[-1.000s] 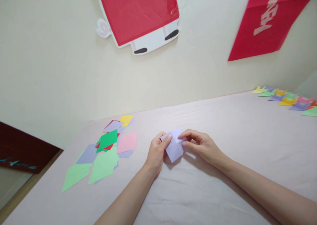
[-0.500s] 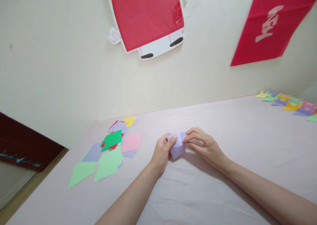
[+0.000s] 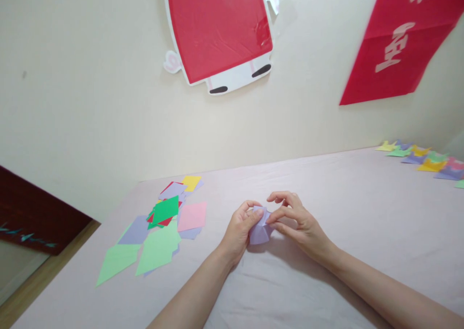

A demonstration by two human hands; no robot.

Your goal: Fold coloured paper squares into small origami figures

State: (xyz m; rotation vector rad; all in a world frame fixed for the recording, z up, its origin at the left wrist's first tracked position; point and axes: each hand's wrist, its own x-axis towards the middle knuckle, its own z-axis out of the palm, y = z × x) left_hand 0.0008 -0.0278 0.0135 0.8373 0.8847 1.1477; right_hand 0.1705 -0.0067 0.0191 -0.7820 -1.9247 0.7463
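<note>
A small piece of folded lavender paper (image 3: 259, 233) is held up just above the pale cloth surface. My left hand (image 3: 239, 228) grips its left side, thumb pressed on the front and fingers behind. On the paper's right edge, my right hand (image 3: 295, 221) pinches with thumb and a finger, while another finger is raised and curled above. Creases run across the paper's face. Part of its back is hidden by the fingers.
Loose coloured paper squares lie at left, among them a green square (image 3: 166, 210), a pink square (image 3: 193, 216) and light green sheets (image 3: 158, 249). Several folded paper figures (image 3: 431, 164) stand in rows at far right. A wall (image 3: 308, 126) borders the cloth-covered surface (image 3: 380, 213).
The lavender paper has been turned in my hands, and its flap at the upper right no longer sticks up. My right index finger has lifted off it. The view has tilted slightly upward.
</note>
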